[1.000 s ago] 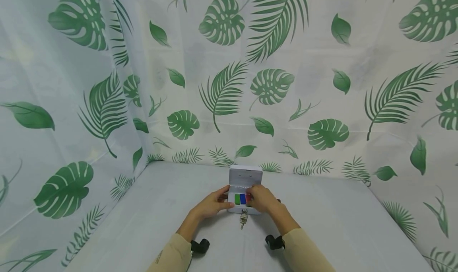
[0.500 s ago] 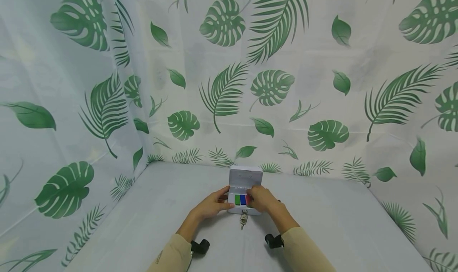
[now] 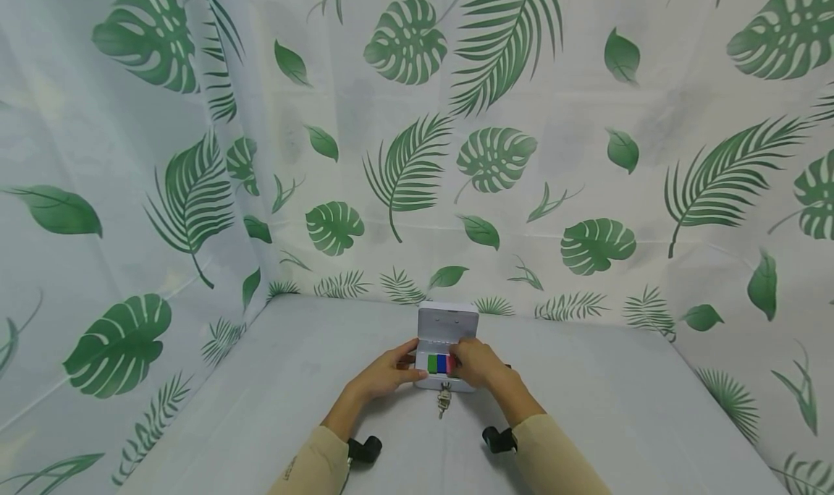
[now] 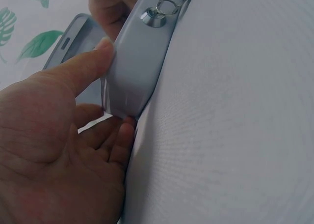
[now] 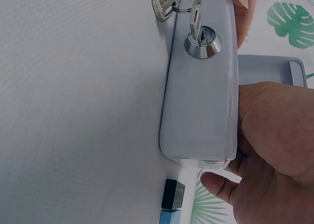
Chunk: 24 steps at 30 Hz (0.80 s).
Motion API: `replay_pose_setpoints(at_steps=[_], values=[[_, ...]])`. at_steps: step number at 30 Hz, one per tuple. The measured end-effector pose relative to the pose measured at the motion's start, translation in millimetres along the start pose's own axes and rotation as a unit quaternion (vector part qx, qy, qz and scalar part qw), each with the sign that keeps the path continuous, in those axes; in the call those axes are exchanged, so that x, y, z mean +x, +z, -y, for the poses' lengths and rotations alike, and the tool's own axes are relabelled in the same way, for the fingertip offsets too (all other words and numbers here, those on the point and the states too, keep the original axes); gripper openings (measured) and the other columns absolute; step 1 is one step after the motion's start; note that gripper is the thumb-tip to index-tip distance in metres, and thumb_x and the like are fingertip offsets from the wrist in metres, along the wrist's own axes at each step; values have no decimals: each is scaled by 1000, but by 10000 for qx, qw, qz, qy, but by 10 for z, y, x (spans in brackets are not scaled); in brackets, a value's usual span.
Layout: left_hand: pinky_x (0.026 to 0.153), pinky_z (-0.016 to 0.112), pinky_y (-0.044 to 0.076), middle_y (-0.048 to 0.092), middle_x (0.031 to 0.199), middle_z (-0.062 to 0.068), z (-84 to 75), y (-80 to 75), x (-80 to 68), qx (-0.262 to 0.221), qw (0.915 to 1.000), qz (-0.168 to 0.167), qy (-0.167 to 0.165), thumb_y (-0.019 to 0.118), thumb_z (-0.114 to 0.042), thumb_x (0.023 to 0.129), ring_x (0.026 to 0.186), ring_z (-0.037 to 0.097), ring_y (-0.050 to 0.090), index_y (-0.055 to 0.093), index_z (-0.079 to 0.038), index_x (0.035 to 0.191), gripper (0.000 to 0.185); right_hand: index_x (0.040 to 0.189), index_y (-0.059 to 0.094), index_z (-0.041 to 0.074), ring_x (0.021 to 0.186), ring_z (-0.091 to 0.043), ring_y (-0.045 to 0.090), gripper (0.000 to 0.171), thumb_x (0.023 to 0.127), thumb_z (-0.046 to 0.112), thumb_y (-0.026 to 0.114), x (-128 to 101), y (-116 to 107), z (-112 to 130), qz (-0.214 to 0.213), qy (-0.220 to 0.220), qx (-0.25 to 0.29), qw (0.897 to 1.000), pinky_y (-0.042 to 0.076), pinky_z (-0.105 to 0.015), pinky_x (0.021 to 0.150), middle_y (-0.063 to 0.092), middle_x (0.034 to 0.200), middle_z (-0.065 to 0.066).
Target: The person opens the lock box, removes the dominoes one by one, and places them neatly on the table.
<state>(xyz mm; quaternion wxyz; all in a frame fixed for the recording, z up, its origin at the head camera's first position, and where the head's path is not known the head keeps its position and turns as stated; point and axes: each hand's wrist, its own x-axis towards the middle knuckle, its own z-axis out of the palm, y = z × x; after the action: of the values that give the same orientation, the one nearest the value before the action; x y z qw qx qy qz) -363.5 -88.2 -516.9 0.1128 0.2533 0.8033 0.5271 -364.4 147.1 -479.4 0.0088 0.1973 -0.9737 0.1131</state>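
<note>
No writing can be read anywhere. The left hand [image 3: 384, 373] grips the left end of the small grey metal box [image 3: 445, 381], thumb on its smooth rounded front and fingers curled under the corner. The box sits mid-table, near the person, its lid [image 3: 447, 322] standing upright with green, blue and red blocks [image 3: 441, 363] inside. A key [image 3: 444, 399] hangs from the round front lock. The right hand [image 3: 478, 361] clasps the right end, fingers over the rim. The textured grey table [image 3: 625, 408] lies open on both sides, up to the leaf-print curtain [image 3: 417, 140].
</note>
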Motion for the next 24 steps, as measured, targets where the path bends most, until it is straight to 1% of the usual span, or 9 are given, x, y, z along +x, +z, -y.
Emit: replay_pose_setpoints(at_steps=[4,11,14,24], values=[[114,56,44,56,152,15,16,1,3,-21,10000,0,-11,73,-31,99,139,34,55,33,-13,164,78,100,73,3,81,-21,51,16,90,12,82,-12,-8,17,-15,-12,47,10000,51,-45,81,60,87,-5],[112,56,44,56,151,16,8,-2,-9,40,10000,-13,-20,73,-32,99,137,35,56,33,-13,164,79,105,73,0,86,-22,54,21,88,9,83,-16,4,12,-177,-20,160,9997,53,-46,86,63,92,-8],[113,57,44,57,150,17,6,0,-10,50,10000,-36,-42,74,-32,98,137,35,56,33,-13,164,79,105,73,0,86,-22,55,23,87,9,84,-20,16,2,-278,-68,194,9994,54,-46,85,63,92,-8],[113,58,43,56,151,17,-1,-4,-6,-14,10000,-42,-1,74,-29,98,137,37,55,34,-11,163,78,111,73,-2,91,-23,57,30,86,9,85,-52,37,-4,-474,-99,480,9977,54,-47,89,65,98,-10]])
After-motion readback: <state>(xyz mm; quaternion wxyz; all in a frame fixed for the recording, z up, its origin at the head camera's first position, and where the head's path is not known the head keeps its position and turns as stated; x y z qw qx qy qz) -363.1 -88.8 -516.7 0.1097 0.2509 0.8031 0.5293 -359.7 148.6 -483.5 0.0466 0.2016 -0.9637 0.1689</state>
